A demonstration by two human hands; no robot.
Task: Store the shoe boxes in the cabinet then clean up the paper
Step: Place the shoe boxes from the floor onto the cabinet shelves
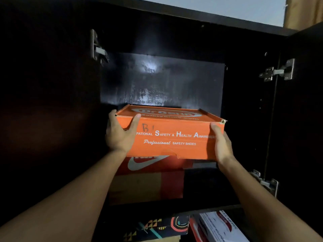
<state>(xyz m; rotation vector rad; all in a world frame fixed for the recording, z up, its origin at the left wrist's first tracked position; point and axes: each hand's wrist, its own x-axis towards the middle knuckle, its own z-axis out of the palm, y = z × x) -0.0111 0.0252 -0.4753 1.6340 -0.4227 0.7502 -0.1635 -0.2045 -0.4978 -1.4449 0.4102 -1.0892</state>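
Observation:
An orange safety-shoe box [174, 135] is held between both hands inside the dark cabinet [162, 81], just above a red box with a white swoosh [148, 163]. My left hand [120, 135] grips the box's left end, thumb on the front face and fingers round the side. My right hand [222, 144] grips its right end. Under the red box stands a brown and red box [145, 187] on the cabinet shelf.
Both dark cabinet doors stand open, with metal hinges at the left [97, 48] and at the right [279, 70]. Below the shelf lie a patterned dark box [166, 226] and a white and red box [218, 227]. A curtain [302, 13] hangs at the top right.

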